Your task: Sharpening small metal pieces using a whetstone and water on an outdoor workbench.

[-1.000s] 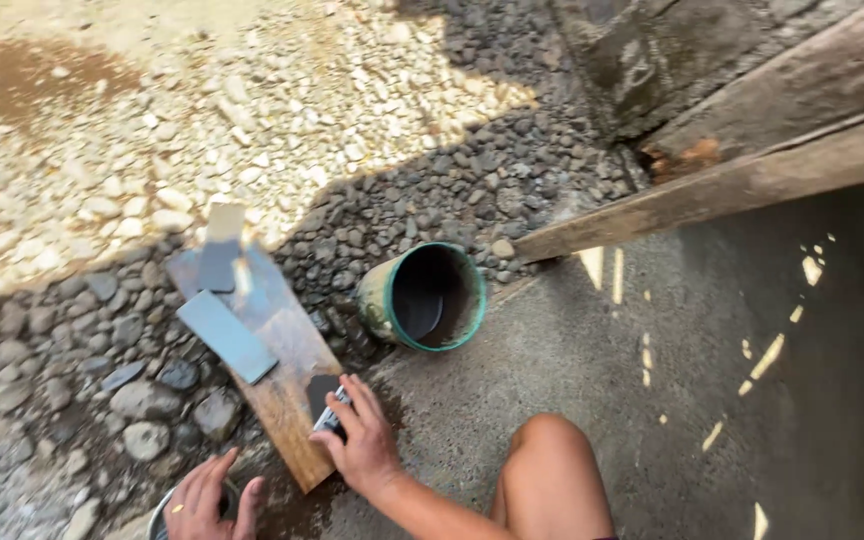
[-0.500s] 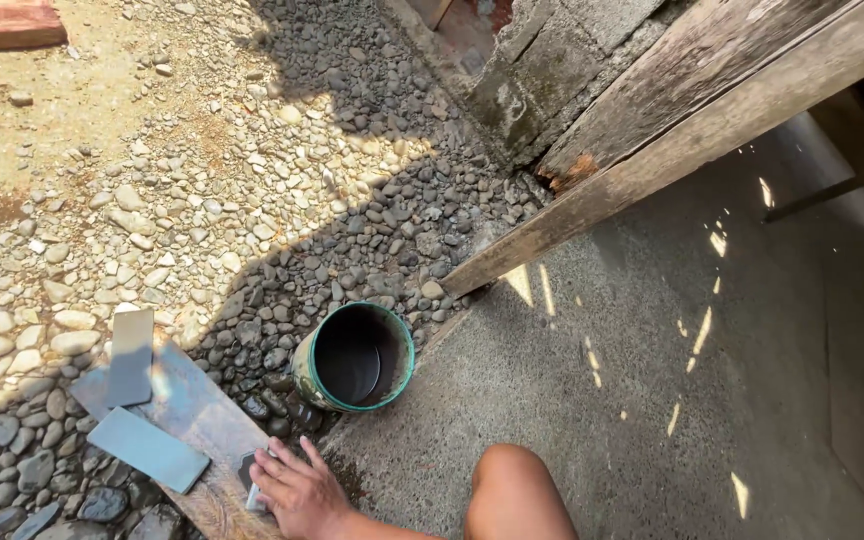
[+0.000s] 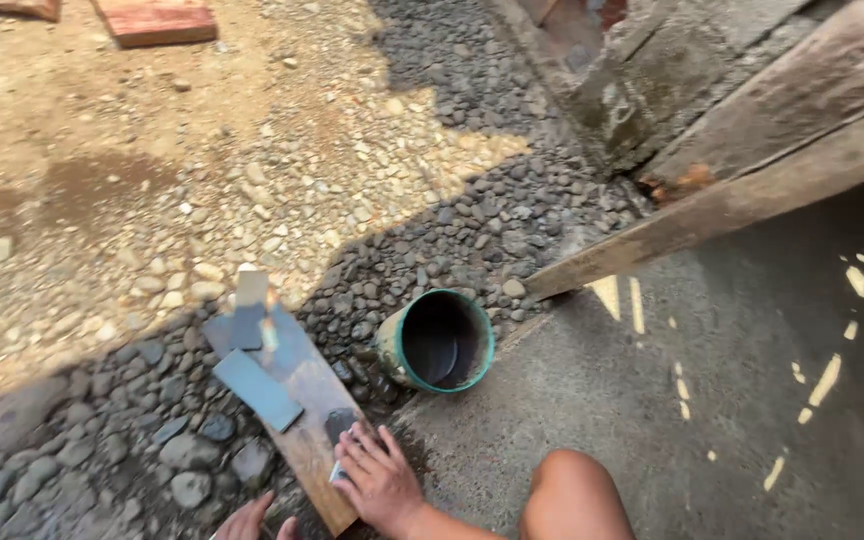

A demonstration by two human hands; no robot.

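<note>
A wooden plank (image 3: 302,410) is laid on the stones, running from the lower middle up toward the left. The right hand (image 3: 377,478) is pressed flat on the near end of the plank, fingers spread; a small pale object (image 3: 336,472) is seen under its fingertips, but what it is cannot be told. The grip of this hand is wide, and whether anything is truly held cannot be told. Only the fingertips of the left hand (image 3: 250,520) are shown at the bottom edge, just left of the plank; its grip cannot be judged.

Farther up the plank, well apart from the right hand, a flat grey-blue slab (image 3: 257,388) is laid across it, and a second, paler slab (image 3: 249,310) is set at the far end. Just right of the plank, a green-rimmed bucket (image 3: 437,342) is tipped on its side, its dark mouth turned toward the camera.

The ground to the left is made of rounded grey pebbles (image 3: 82,430), giving way to sunlit gravel beyond. To the right a smooth grey concrete floor (image 3: 652,400) is seen in shade, crossed by a weathered timber beam (image 3: 732,200). A bare knee (image 3: 577,495) is seen at the bottom.
</note>
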